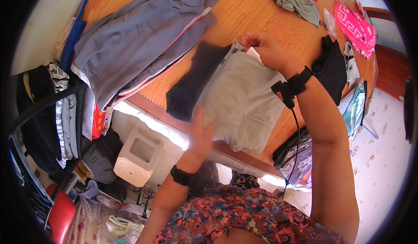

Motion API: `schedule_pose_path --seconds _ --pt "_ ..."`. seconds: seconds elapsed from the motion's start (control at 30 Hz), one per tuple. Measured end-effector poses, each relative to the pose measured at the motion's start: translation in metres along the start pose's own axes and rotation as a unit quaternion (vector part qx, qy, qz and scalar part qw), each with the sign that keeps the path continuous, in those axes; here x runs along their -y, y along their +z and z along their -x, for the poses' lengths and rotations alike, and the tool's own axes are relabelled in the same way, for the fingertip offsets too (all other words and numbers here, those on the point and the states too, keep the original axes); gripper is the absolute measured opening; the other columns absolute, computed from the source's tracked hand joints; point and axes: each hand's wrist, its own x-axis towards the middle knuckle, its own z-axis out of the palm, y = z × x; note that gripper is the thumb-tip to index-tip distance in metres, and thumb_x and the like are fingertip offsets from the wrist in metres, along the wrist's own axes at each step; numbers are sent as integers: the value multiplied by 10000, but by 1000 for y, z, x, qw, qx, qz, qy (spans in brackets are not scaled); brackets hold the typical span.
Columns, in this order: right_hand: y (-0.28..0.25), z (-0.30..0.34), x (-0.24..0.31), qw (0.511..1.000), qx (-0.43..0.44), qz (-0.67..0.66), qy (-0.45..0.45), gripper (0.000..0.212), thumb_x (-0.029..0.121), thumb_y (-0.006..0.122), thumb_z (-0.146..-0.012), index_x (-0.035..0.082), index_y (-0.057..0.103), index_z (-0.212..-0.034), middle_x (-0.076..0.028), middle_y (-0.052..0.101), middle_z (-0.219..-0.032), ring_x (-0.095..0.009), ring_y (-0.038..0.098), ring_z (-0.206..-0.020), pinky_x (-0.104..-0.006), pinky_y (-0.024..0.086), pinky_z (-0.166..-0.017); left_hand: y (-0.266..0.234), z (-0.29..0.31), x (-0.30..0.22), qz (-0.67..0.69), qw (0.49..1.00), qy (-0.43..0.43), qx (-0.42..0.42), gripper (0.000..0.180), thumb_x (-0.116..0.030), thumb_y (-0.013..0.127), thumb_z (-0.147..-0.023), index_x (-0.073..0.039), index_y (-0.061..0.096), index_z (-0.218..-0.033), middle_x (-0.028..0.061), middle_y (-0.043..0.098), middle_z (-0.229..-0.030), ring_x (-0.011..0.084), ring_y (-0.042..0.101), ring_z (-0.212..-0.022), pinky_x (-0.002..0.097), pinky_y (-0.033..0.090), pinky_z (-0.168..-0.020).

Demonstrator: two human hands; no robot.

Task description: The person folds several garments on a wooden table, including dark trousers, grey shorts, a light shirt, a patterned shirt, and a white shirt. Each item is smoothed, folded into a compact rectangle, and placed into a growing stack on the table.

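Observation:
A light grey folded garment (244,100) lies on the wooden table near its front edge. My right hand (263,46) pinches its far edge, close to the waistband-like end. My left hand (201,133) rests at its near left side, fingers stretched out and somewhat blurred. Partly under the grey garment, a dark navy folded cloth (191,80) shows on the left. Farther left on the table are grey-blue trousers (139,39) with a red and white side stripe, laid in a stack.
Along the right side of the wooden table (244,9) lie a black garment (329,67), a pink patterned cloth (355,28) and a sage-green cloth (289,2). A white plastic stool (138,154) stands on the floor below left. Clothes hang on a black rack (43,107) at far left.

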Motion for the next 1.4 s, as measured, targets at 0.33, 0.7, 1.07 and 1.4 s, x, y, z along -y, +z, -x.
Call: schedule_pose_path --seconds 0.33,0.7,1.07,1.4 --pt "4 89 18 933 -277 181 -139 362 199 578 -901 33 561 -1222 -141 600 -1187 -271 543 -1129 -384 402 -977 -2 -4 -9 232 960 -140 -70 496 -17 604 -869 26 398 -1318 94 523 -1222 148 511 -1086 279 413 -964" --pt "82 145 -66 921 -135 349 -108 611 349 658 -815 128 473 -1354 -163 327 -1482 -350 283 -1373 -609 158 -1086 13 -50 -81 -349 888 299 -20 539 -44 556 -841 23 412 -1355 219 479 -1338 382 426 -1267 496 270 -1080" --pt "24 195 -105 910 -331 -244 56 268 158 573 -898 48 578 -1142 -144 614 -1131 -297 584 -1080 -386 486 -914 60 -130 -27 -525 788 319 33 581 -191 453 -878 7 344 -1413 174 309 -1501 343 209 -1422 561 48 -1131" --pt "-111 214 -201 435 -576 -691 31 522 245 677 -862 3 420 -1247 -171 497 -1202 -313 515 -1106 -455 475 -940 63 -129 -31 -544 772 327 33 582 -193 373 -909 11 280 -1447 171 248 -1531 325 158 -1442 511 11 -1147"
